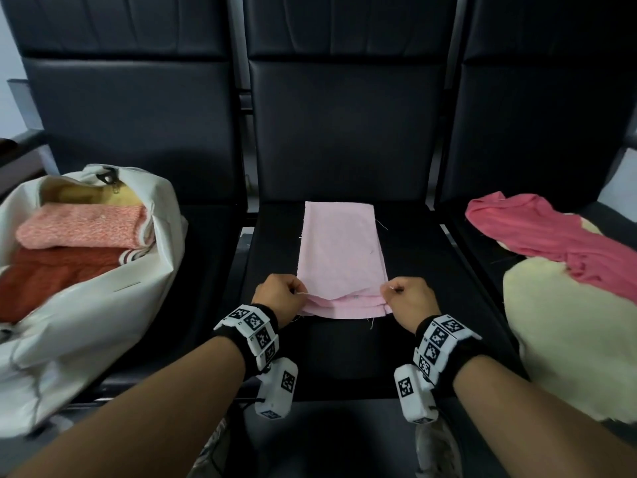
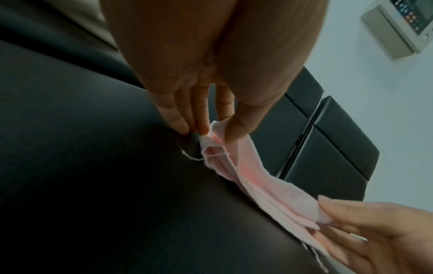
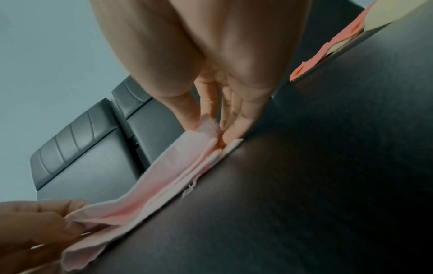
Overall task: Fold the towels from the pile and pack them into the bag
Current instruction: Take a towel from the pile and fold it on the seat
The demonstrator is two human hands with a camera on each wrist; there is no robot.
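Note:
A pale pink towel [image 1: 341, 250] lies folded into a long strip on the middle black seat [image 1: 413, 270]. My left hand [image 1: 281, 294] pinches its near left corner between thumb and fingers, and my right hand [image 1: 406, 298] pinches the near right corner. The near edge is lifted slightly, with several layers showing [image 2: 225, 161] [image 3: 178, 178]. A white bag [image 1: 103, 298] stands open on the left seat, holding a folded salmon towel [image 1: 82, 225] and a rust-red one [image 1: 51, 274]. On the right seat lies the pile: a crumpled pink-red towel [image 1: 551, 239] over a cream one [image 1: 568, 332].
Black seat backs [image 1: 344, 125] rise behind all three seats. A metal gap [image 1: 246, 215] separates the left and middle seats. Loose threads hang from the pink towel's edges. A wall panel with buttons [image 2: 403, 24] shows in the left wrist view.

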